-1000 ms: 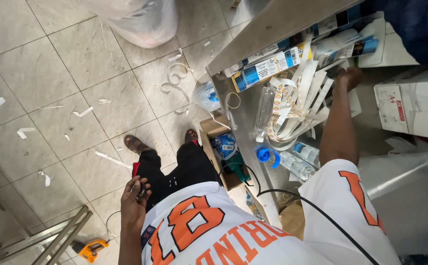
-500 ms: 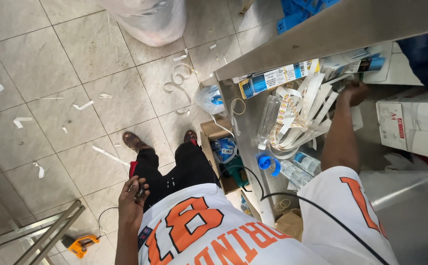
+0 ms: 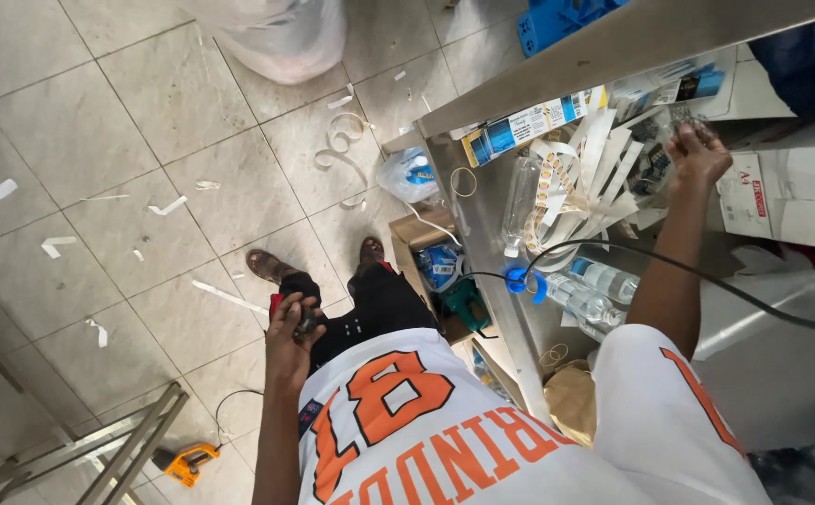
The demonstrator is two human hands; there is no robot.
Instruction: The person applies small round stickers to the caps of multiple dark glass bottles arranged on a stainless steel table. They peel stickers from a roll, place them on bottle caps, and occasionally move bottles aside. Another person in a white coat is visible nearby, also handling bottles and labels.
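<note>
Left hand (image 3: 293, 327): lower centre, curled round a small dark object, hard to identify.
Right hand (image 3: 697, 154): upper right, fingers spread over white strips (image 3: 604, 178) on the counter (image 3: 482, 224); grip unclear.

Plastic bottles (image 3: 587, 288) on the steel table (image 3: 482, 220); paper scraps (image 3: 169, 205) litter the tiled floor (image 3: 99, 122).

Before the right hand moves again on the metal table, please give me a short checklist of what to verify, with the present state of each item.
1. Right hand over the small packets at the far side of the metal table: ok.
2. Firm hold on a packet: cannot tell, fingers hide it.
3. Left hand free: not ok, it holds a small dark object by the thigh.
4. Black cable away from the right arm: not ok, it crosses the forearm.
5. Plastic bottles steady: ok, lying flat on the table.
</note>
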